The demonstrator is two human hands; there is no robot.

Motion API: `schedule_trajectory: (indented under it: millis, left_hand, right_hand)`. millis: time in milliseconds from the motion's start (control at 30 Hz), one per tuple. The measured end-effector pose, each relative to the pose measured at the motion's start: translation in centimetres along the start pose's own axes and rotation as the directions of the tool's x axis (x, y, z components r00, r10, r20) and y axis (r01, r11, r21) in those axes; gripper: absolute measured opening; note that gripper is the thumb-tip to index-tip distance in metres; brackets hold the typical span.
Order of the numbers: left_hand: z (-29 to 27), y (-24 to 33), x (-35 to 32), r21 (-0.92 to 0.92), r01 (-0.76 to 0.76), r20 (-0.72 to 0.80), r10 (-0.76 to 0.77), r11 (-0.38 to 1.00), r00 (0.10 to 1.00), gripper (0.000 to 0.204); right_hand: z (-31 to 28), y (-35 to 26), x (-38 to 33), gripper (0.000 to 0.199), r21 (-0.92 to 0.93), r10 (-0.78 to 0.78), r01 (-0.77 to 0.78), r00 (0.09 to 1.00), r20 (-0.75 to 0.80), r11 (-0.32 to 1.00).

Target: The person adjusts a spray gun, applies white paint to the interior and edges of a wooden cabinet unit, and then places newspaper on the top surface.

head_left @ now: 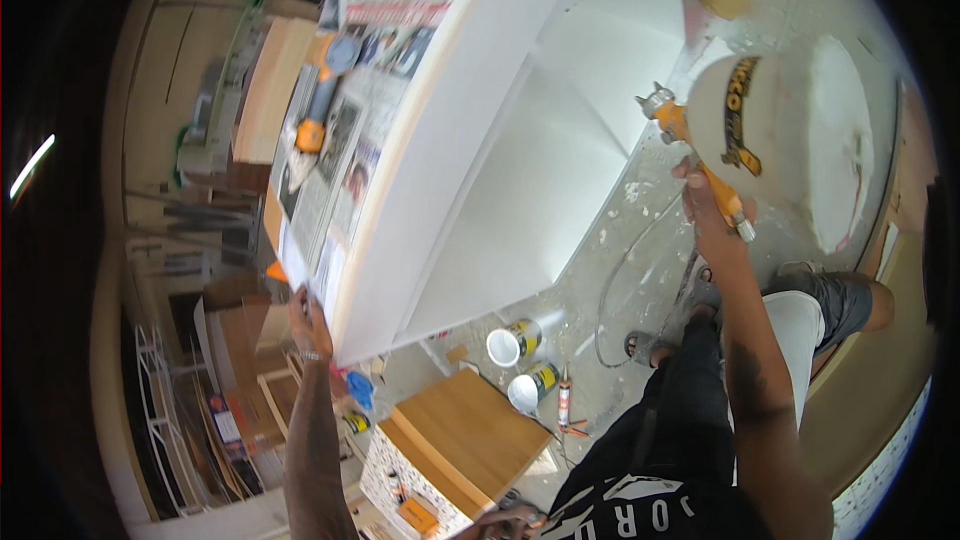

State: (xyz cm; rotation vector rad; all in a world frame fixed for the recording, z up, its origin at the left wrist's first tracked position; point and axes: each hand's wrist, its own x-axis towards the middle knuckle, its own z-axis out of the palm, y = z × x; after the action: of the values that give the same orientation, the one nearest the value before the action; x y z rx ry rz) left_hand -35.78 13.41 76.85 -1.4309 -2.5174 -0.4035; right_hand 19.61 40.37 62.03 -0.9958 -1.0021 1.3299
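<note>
My right hand is closed around the handle of a yellow-orange paint spray gun. A large whitish cup is attached to the gun, its surface smeared with paint. The gun's metal nozzle points toward the open side of a white-painted cabinet, apart from it. My left hand grips the cabinet's near left corner, beside the newspaper covering its top. On that newspaper lies an orange-and-grey power tool.
Two open paint cans and a caulking tube stand on the paint-spotted floor. A hose curves nearby. Close to me is a wooden box. Cardboard is stacked at left. Another person's bare knee shows at right.
</note>
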Motion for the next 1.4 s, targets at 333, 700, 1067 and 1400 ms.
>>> schedule_trajectory:
  millis: [333, 700, 1067, 1400]
  left_hand:
    - [-0.7, 2.2, 0.4, 0.195, -0.183, 0.087, 0.169, 0.964, 0.982, 0.033]
    - [-1.1, 4.9, 1.3, 0.344, -0.201, 0.239, 0.121, 0.917, 0.963, 0.033]
    - [-1.5, 5.8, 2.0, 0.458, -0.091, 0.331, -0.074, 0.884, 0.941, 0.034]
    - [-1.2, 6.8, 2.4, 0.549, -0.016, 0.328, -0.198, 0.836, 0.924, 0.035]
  right_hand:
    - [-2.9, -4.8, 11.5, 0.028, -0.012, 0.029, -0.030, 0.994, -0.106, 0.999]
    - [-6.7, -8.0, 24.5, 0.032, -0.026, -0.022, 0.019, 0.990, -0.142, 0.999]
    - [-8.7, -10.0, 36.7, 0.039, 0.029, -0.116, 0.128, 0.959, -0.258, 0.991]
    - [-9.6, -11.7, 40.5, 0.039, -0.043, -0.186, 0.181, 0.944, -0.272, 0.982]
